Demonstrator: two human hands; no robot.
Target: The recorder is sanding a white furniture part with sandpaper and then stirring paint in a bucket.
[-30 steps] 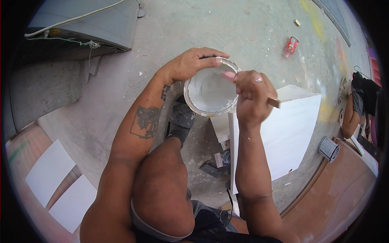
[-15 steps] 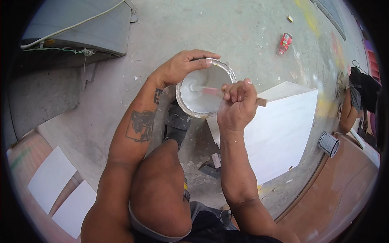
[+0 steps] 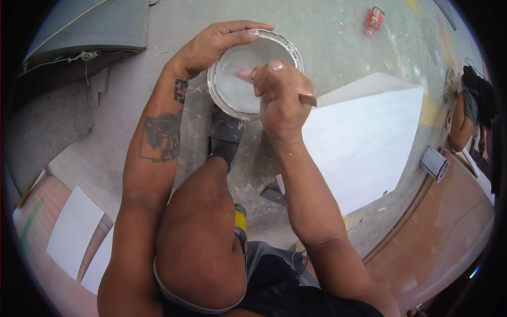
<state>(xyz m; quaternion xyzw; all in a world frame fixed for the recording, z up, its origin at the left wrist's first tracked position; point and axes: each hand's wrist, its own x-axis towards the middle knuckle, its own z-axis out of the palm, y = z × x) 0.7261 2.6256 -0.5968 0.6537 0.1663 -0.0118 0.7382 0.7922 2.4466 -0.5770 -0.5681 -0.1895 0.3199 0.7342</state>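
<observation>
L hand (image 3: 211, 45) is hooked on the far-L rim of the bucket (image 3: 212, 87), thumb on the lip, fingers along the outside, prob. to steady it vs. the stick's push. R hand (image 3: 282, 95) is a closed fist round the wooden stick (image 3: 308, 100), butt poking out the outer side, pinkish end angled into the bucket; fist grip prob. for force in thick stuff.

Bucket's front & centre between both hands, just beyond the black shoe (image 3: 224, 129), mouth up toward the wearer, prob. so both reach it w/o strain. Can't tell if it rests on the floor (image 3: 174, 31).

Looks: round, whitish, rim crusted w/ smears; pale grey-white mix (image 3: 237, 95) inside, wet-looking. Stick's tip blurred, depth unclear.

Further out: white panel (image 3: 364, 142) beside R forearm, yellow-green can (image 3: 240, 217) by the knee, red bottle (image 3: 375, 20) well apart, grey tub (image 3: 434, 162) far R.
</observation>
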